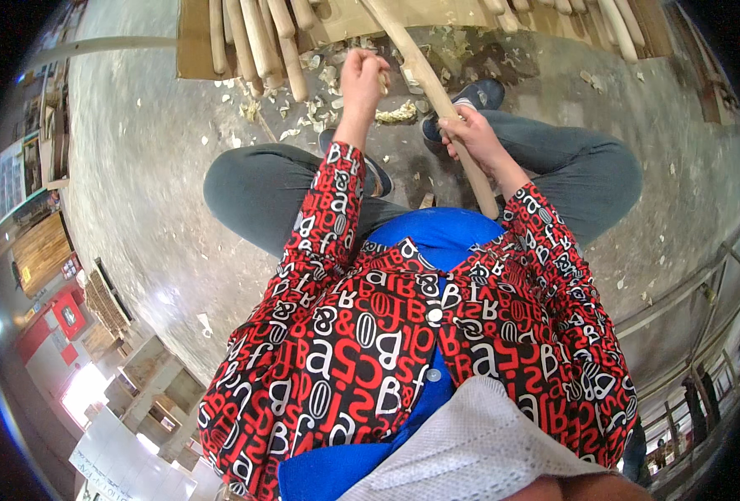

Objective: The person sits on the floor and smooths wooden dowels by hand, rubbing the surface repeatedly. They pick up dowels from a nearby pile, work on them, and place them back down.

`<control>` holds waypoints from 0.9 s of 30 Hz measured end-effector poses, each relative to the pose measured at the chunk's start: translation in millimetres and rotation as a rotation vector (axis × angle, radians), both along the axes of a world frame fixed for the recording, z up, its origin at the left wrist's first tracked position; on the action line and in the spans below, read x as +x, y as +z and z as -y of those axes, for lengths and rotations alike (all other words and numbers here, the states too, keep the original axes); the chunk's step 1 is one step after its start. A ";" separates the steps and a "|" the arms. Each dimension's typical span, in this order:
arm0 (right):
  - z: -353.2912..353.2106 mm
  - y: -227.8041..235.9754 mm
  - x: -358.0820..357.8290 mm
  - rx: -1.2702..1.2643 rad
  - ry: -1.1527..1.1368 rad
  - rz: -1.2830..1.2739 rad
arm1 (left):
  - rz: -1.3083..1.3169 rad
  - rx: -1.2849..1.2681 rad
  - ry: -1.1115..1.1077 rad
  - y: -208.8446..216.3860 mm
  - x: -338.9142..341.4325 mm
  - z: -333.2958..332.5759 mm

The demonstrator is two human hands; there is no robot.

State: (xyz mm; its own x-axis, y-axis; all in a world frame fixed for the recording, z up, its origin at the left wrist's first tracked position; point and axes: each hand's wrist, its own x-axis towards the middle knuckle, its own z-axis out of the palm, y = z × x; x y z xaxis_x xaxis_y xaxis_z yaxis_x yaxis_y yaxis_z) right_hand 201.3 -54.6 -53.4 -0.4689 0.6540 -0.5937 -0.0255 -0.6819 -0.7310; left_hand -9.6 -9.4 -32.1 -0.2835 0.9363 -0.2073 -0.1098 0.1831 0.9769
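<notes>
A long pale wooden stick slants from the top edge down toward my lap, its lower end near my blue garment. Partway along, my right hand is wrapped round it. To the left of the stick, my left hand is raised over the floor with its fingers curled. Something small and pale shows at those fingertips, but I cannot make out what it is. Wood shavings lie scattered on the floor beneath both hands.
Several similar wooden sticks rest on a brown cardboard sheet at the far left, and more sticks lie at the far right. My bent legs and dark shoes flank the shavings on the grey concrete floor.
</notes>
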 end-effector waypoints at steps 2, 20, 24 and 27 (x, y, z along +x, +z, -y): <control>0.4 -3.7 -2.6 0.007 0.004 -0.001 | 0.126 -0.087 0.001 -15.3 10.2 18.8; 6.8 -9.8 -14.8 0.195 -0.028 0.141 | -0.384 -0.185 0.080 -28.7 36.3 49.1; 9.1 -14.4 -18.7 0.323 -0.017 0.251 | -0.812 -0.062 -0.063 -19.0 29.4 42.7; 13.3 -14.6 -22.9 0.543 -0.003 0.372 | -0.955 -0.039 -0.113 -18.0 24.9 40.6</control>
